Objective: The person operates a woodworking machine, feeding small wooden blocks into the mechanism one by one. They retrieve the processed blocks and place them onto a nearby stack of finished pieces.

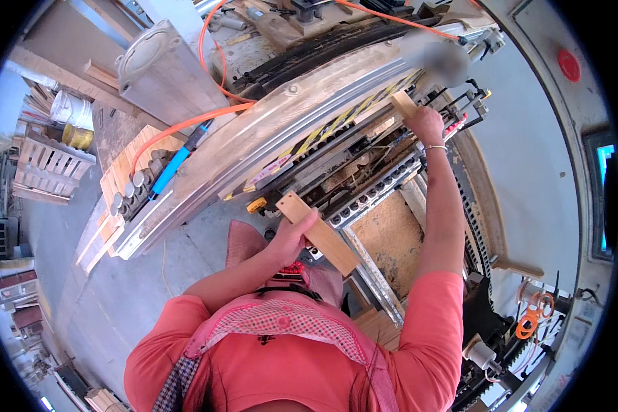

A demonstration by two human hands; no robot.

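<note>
My left hand [292, 240] is closed round a flat rectangular wooden block [329, 245], which has small holes near its upper end. The block is tilted in front of my body, over the near edge of the machine. Stretched out to the far right, my right hand [426, 125] grips a pale wooden piece [404, 104] at the machine's rail; its fingers partly cover the piece. Between my hands runs the machine bed [353, 168], with metal rails and a row of round black fittings.
A sawdust-covered panel [389, 237] lies inside the machine frame. A blue air gun [175, 167] and an orange hose [185, 123] rest left of the beam. A red button [568, 64] and a screen [605, 196] are at the right. A slatted crate [51, 163] stands at the far left.
</note>
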